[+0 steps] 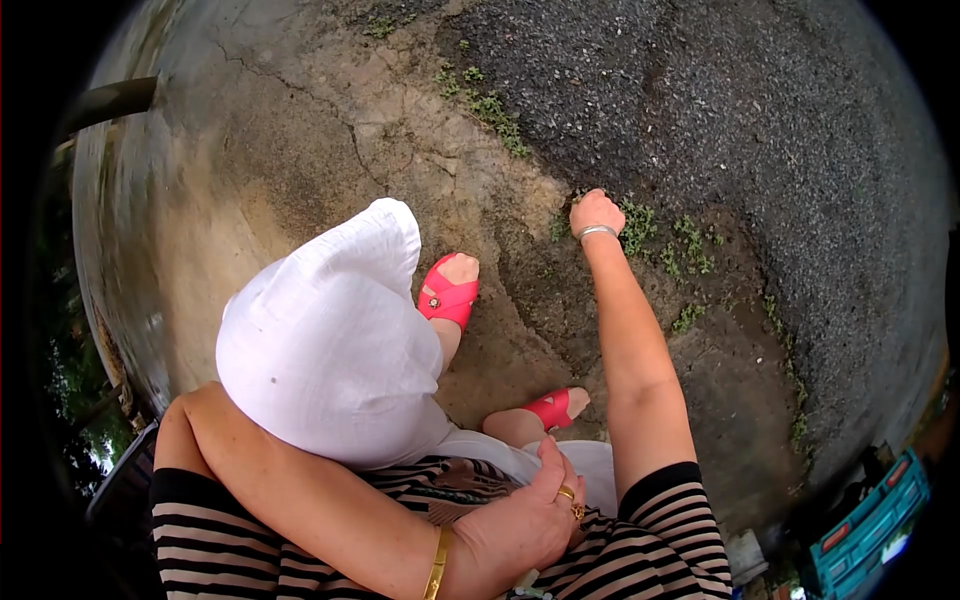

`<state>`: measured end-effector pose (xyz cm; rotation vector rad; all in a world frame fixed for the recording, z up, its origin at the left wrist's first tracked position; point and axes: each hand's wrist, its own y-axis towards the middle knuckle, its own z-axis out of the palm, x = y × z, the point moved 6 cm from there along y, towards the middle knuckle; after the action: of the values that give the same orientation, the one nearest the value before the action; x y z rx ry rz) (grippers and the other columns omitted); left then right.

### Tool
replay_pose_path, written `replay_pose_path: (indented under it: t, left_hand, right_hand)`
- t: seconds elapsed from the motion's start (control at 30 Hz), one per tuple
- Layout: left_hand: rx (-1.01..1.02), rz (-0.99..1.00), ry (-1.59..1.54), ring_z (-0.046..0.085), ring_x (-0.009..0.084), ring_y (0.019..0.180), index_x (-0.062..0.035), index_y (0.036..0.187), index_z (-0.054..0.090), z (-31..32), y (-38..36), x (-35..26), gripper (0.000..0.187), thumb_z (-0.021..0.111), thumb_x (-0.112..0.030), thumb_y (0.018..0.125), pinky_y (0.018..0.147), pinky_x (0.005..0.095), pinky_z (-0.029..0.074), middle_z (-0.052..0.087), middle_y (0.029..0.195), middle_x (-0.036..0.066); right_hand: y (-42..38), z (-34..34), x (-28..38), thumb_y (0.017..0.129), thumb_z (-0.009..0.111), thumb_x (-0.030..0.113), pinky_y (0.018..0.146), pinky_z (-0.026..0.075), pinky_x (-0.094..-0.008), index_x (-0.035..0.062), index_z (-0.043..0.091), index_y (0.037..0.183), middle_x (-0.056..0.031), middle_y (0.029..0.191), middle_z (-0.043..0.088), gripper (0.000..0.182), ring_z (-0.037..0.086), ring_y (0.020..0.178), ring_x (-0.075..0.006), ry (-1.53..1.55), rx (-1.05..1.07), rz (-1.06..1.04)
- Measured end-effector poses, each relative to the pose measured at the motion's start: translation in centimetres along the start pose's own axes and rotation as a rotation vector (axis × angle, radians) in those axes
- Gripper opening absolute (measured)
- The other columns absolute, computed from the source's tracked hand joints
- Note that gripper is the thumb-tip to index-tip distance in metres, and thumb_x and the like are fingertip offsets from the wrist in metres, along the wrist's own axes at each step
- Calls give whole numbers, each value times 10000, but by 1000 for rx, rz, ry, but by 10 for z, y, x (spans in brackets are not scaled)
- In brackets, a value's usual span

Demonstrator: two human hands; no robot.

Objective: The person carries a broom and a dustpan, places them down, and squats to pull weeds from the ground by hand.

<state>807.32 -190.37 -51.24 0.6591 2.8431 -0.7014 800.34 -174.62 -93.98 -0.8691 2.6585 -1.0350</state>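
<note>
My right hand, a silver bangle at its wrist, reaches down to a row of small green weeds growing where concrete meets dark gravel. Its fingers are closed at the plants, with a bit of green showing by the fingertips; the grip itself is partly hidden. My left hand, wearing rings and a gold bracelet, rests against my lap with the fingers bent together. Whatever it may hold is hidden by the hand.
Cracked concrete lies left and dark gravel right. More weeds grow along their border. My feet wear red sandals; white trousers cover my raised knee. A teal plastic object stands at lower right.
</note>
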Motion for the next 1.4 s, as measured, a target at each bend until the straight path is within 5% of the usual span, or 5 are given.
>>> replay_pose_path:
  t: [0.47,0.5,1.0,1.13,1.4]
  left_hand:
    - [128,-62,-111,577,331,872,56,1000,605,4,6,-4,364,408,-200,831,889,501,411,619,938,208]
    - [-77,-48,-46,582,330,874,56,983,608,-1,1,-2,360,408,-204,834,888,485,413,625,930,209]
    - [48,35,-29,574,327,934,28,1146,567,7,3,-8,422,406,-238,861,882,521,418,611,1015,163]
    - [3,77,-70,571,332,966,32,1193,528,6,2,-11,446,407,-252,872,894,508,415,610,1036,172]
    - [-64,-6,43,559,351,958,53,1004,596,-11,1,-11,351,413,-196,838,886,473,407,608,940,210]
  right_hand:
    - [-7,-6,-6,821,645,343,746,527,-398,32,619,1006,-151,960,670,363,651,888,-297,96,-45,56]
    - [-9,-8,-5,824,637,332,739,528,-399,35,626,980,-156,946,670,336,652,874,-303,111,-67,53]
    - [5,2,-51,827,586,272,713,506,-400,2,632,1049,-165,885,662,353,647,819,-291,527,-280,21]
    - [-10,8,-91,860,579,273,531,460,-313,11,602,1112,-80,701,608,364,563,512,-150,1098,77,90]
    - [-33,23,-113,848,631,334,575,491,-262,58,561,972,-3,802,560,310,532,654,-103,1118,310,-111]
